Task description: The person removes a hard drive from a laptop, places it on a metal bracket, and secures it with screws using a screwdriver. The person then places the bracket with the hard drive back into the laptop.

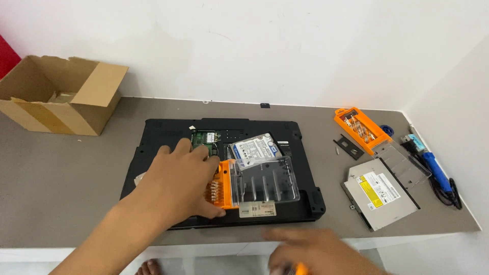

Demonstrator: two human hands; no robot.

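While held, bit case (pixel 254 184) under left grip (pixel 178 178)

Right hand (pixel 318 249) blurred, cut by bottom edge (perhaps gripping orange tool (pixel 301 268)).

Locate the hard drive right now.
Head view: the hard drive lies on the upturned black laptop, centre frame, just above the clear bit-case lid and right of the left hand.

A black laptop (pixel 224 168) bears an orange-and-clear bit case (pixel 254 183); beside it, a brown cardboard box (pixel 61 94).
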